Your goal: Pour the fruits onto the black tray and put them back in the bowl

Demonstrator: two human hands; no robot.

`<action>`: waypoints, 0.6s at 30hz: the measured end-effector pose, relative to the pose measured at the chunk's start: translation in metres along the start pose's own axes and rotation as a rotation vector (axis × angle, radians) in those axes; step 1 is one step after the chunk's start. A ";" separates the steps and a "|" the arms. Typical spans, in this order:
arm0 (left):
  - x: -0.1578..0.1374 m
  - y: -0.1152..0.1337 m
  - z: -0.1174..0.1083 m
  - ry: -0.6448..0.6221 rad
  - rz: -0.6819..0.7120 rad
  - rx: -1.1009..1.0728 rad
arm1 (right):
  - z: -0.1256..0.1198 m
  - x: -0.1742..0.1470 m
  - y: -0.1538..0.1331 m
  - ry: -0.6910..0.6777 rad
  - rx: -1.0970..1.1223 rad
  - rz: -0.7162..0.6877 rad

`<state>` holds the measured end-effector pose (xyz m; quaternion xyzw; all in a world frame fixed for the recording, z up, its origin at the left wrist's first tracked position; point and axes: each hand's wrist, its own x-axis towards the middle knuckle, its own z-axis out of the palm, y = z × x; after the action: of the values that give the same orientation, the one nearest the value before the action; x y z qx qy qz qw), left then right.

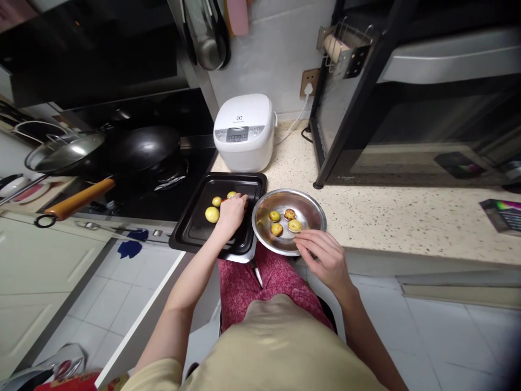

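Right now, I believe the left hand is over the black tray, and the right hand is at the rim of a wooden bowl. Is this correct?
Not quite: the bowl is shiny metal, not wooden, as the head view shows. The left hand is indeed over the black tray, and the right hand is at the bowl's rim.

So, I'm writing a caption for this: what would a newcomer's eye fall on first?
Probably the white cooker, bright against the back wall. Next, the yellow rounds: some on the black tray under and beside the left hand, four in the steel bowl near the right hand. Then the dark wok on the stove, left of the tray.
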<state>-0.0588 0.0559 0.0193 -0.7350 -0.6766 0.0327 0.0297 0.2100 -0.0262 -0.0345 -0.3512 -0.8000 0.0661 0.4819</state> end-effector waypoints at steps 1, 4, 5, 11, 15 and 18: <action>0.000 0.001 0.000 0.004 0.003 -0.004 | 0.000 0.000 0.000 -0.001 0.004 0.010; -0.004 0.000 -0.004 0.082 -0.012 -0.083 | 0.001 0.001 -0.001 -0.001 0.004 0.022; -0.007 0.000 -0.006 0.132 -0.014 -0.146 | 0.001 0.001 -0.001 0.002 0.003 0.021; -0.052 0.027 -0.018 0.367 0.216 -0.660 | 0.006 0.006 -0.005 0.042 -0.013 0.039; -0.085 0.061 -0.009 0.400 0.341 -0.817 | 0.011 0.010 -0.013 0.057 0.020 0.078; -0.097 0.077 0.007 0.482 0.353 -0.824 | 0.013 0.013 -0.019 0.066 0.033 0.119</action>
<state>0.0094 -0.0476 0.0064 -0.7754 -0.4729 -0.4028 -0.1133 0.1865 -0.0294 -0.0238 -0.3921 -0.7601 0.0965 0.5091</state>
